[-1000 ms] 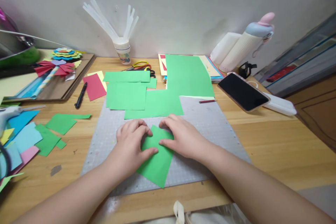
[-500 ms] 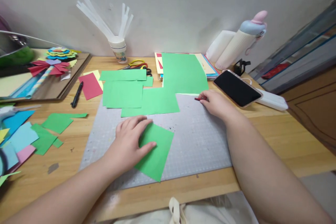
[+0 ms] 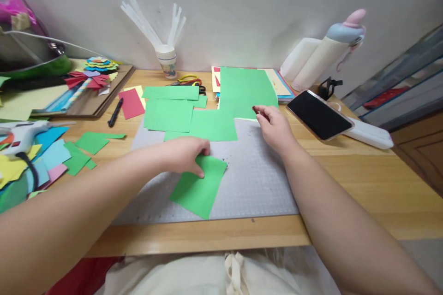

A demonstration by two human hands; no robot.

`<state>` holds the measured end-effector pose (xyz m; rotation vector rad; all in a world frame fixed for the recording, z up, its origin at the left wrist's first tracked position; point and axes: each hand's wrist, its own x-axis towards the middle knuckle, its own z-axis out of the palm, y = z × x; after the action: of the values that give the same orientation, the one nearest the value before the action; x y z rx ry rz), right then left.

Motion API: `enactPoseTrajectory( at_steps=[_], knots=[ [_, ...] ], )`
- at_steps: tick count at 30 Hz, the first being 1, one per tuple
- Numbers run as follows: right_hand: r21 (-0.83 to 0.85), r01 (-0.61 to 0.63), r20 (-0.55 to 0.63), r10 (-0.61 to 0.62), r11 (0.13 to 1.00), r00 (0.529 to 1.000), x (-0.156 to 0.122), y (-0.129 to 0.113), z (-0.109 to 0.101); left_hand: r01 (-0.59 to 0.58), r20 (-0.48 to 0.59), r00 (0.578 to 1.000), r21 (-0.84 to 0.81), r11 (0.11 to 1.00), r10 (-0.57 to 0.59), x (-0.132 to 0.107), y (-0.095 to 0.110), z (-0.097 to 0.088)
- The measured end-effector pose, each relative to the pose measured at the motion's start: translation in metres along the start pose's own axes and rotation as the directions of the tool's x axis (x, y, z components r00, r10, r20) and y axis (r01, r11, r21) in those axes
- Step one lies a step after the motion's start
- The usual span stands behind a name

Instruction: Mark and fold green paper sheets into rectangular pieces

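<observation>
My left hand [image 3: 187, 156] is over the upper left corner of a green paper square [image 3: 200, 191], its thumb apart from the bent fingers. The thumb tip lies on or just above the paper; whether it presses is unclear. Under the square spreads a grey cutting mat [image 3: 258, 184]. My right hand [image 3: 273, 126] pinches a small dark red object [image 3: 255, 110] between thumb and fingers, near the lower edge of a large green sheet [image 3: 247, 87]. Several green paper pieces [image 3: 169, 115] overlap at the top of the mat.
A phone [image 3: 320, 115] leans on a white power bank [image 3: 370, 132] at right, with a bottle [image 3: 328, 50] behind. Scissors [image 3: 190, 80] lie near a paper cup [image 3: 166, 61] of white sticks. At left are a glue gun [image 3: 24, 136], a black pen [image 3: 115, 112] and paper scraps [image 3: 76, 159].
My left hand has moved up the green square, its fingers now more bent. My right hand has lifted the small red object and turned it. The whole view has shifted slightly.
</observation>
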<state>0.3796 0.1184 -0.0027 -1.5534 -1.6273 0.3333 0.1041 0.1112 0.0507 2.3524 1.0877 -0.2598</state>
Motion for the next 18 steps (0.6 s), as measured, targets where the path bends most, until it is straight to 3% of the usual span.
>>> enactPoseTrajectory(
  at_steps=[5,9,12,13,15,18],
  knots=[
    [0.162,-0.017,0.014,0.014,0.987,1.0,-0.002,-0.007,0.002,0.052,-0.029,0.998,-0.068,0.996,-0.054,-0.013,-0.004,0.002],
    [0.34,-0.105,0.092,0.078,0.935,0.993,-0.005,-0.017,0.006,0.158,-0.07,0.982,-0.202,0.967,-0.175,-0.043,-0.015,0.009],
    [0.468,-0.185,0.164,0.12,0.864,0.979,-0.01,-0.032,0.01,0.171,-0.064,0.976,-0.384,0.907,-0.21,-0.07,-0.016,0.019],
    [0.505,-0.213,0.19,0.133,0.837,0.973,-0.013,-0.039,0.012,0.164,-0.059,0.974,-0.493,0.855,-0.221,-0.079,-0.015,0.023],
    [0.566,-0.271,0.251,0.15,0.778,0.956,-0.02,-0.053,0.018,0.149,-0.033,0.963,-0.761,0.632,-0.267,-0.095,-0.012,0.032],
    [0.624,-0.361,0.369,0.146,0.694,0.918,-0.034,-0.075,0.027,0.159,0.043,0.946,-0.925,0.345,-0.323,-0.113,-0.008,0.04]
  ],
)
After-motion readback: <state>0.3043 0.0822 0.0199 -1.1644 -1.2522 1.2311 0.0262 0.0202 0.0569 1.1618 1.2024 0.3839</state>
